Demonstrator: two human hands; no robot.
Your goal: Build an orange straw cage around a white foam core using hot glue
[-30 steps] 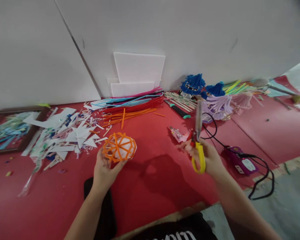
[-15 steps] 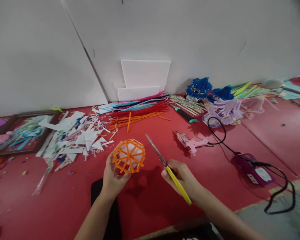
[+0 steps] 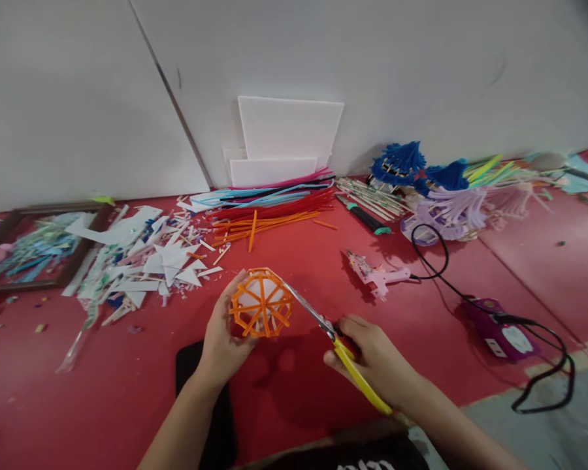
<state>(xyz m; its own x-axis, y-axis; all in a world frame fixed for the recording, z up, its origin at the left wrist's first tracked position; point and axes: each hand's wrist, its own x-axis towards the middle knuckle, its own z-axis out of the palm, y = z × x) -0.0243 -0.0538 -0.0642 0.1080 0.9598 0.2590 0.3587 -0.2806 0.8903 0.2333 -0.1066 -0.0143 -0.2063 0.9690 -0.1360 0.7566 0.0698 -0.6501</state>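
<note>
My left hand (image 3: pixel 228 333) is closed around the side of a small round frame (image 3: pixel 262 301), whose face has orange pipe-cleaner spokes and an orange rim over something whitish. In my right hand (image 3: pixel 370 352) is a pair of scissors (image 3: pixel 355 375) with yellow handles. Their metal blades point up and left, and the tip reaches the upper right rim of the frame; whether it touches cannot be told. Beyond the frame lie orange pipe cleaners (image 3: pixel 274 224), with one short piece (image 3: pixel 325 224) apart from the bundle.
A pink glue gun (image 3: pixel 377 274) lies to the right, wired to a purple power block (image 3: pixel 500 333). Nearby are a green-black cutter (image 3: pixel 370 219) and lilac pipe-cleaner pieces (image 3: pixel 451 209). White scraps (image 3: pixel 166 261) spread at left. A black phone-like slab (image 3: pixel 220 424) lies under my left forearm.
The scissors have opened somewhat and their tip has come to the frame's upper right rim. My left hand and the frame have shifted slightly to the right in view.
</note>
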